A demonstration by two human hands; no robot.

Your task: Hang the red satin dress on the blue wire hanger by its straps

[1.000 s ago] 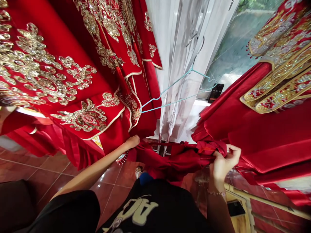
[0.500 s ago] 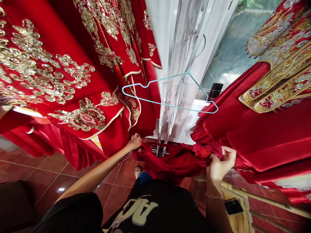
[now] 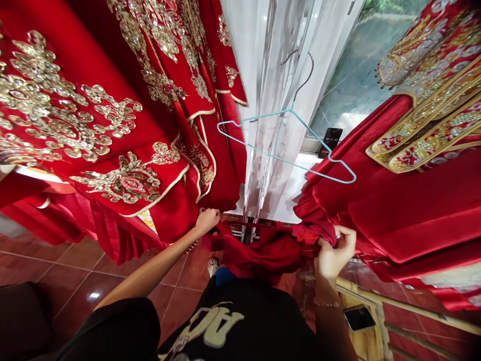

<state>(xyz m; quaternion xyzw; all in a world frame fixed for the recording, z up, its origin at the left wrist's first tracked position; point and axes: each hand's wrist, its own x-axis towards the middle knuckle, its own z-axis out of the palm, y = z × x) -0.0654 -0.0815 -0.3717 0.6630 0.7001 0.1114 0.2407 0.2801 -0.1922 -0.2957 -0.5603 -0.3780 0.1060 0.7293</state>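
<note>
I hold a plain red garment [image 3: 263, 250] stretched between both hands in front of my waist. My left hand [image 3: 206, 219] is closed on its left end. My right hand [image 3: 333, 253] pinches the bunched right end, with a bracelet on the wrist. Above the garment a light blue wire hanger [image 3: 285, 145] hangs by its metal hook in front of a sheer white curtain [image 3: 278, 75]. Neither hand touches the hanger.
Red robes with gold embroidery [image 3: 93, 125] hang at the left, and another red embroidered robe [image 3: 413, 150] at the right. A black phone [image 3: 329, 140] stands on the window sill. Another dark phone [image 3: 358, 317] lies on a wooden surface low right. The floor is red tile [image 3: 75, 271].
The blue hanger has swung round and now tilts down to the right. My hands have drawn a little closer together, still gripping the red garment.
</note>
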